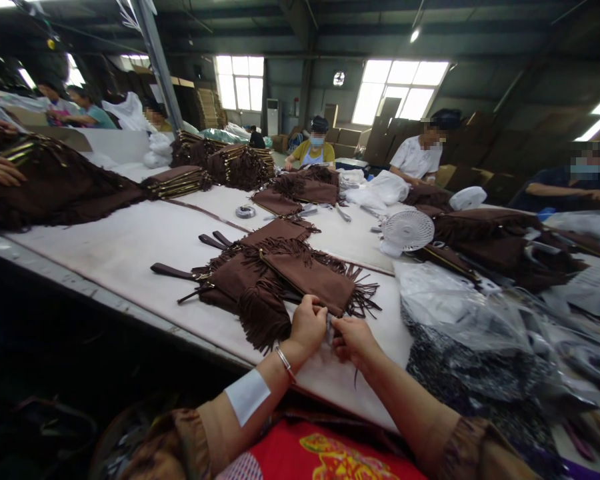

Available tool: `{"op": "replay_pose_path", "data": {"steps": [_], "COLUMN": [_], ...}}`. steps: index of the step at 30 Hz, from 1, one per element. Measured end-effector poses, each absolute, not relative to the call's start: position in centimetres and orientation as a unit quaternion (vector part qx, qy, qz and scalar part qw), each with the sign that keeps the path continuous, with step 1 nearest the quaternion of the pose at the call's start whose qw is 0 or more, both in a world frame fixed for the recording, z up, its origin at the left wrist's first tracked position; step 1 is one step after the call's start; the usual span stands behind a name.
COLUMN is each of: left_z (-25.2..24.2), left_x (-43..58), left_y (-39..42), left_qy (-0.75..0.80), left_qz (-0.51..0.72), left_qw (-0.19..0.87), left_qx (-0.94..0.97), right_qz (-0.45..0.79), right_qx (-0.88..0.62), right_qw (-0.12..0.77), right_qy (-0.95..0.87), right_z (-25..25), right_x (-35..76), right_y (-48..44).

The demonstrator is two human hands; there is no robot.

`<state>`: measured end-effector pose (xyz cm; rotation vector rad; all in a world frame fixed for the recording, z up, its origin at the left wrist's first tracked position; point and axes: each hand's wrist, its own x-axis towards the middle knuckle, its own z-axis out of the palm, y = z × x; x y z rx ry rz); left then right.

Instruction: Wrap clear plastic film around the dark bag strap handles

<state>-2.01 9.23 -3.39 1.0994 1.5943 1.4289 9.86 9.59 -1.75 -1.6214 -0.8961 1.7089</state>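
We had a pale table (105, 260) before us, with crumpled clear plastic (455, 300) at our right. Directly ahead, our brown fringed pouch (317, 280) lay across other brown pouches (235, 283), near 1 white fan (407, 231). Our left hand (309, 325) was at its near edge, fingertips pressed together; on what, we could not tell. Just beside, our right hand (353, 339) pinched a small grey piece (330, 328), too blurred for us to name.
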Motion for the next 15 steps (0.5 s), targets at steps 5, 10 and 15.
{"op": "replay_pose_path", "data": {"steps": [5,10,15], "left_z": [-3.7,-2.1,-1.4], "left_x": [-2.1,-1.7,-1.4], "left_y": [7.8,7.2,8.2], "left_qy": [0.65,0.607,0.604], "left_qz": [0.494,0.388,0.375], "left_qw": [0.48,0.628,0.633], "left_qx": [0.319,0.295,0.307], "right_qz": [0.65,0.641,0.552], "right_qx": [-0.614,-0.615,-0.62], "right_qw": [0.335,0.349,0.326], "right_qy": [-0.298,-0.3,-0.453], "right_z": [-2.1,-2.0,-2.5], "right_x": [9.6,9.2,11.4], "right_y": [9.7,9.3,9.2]}}
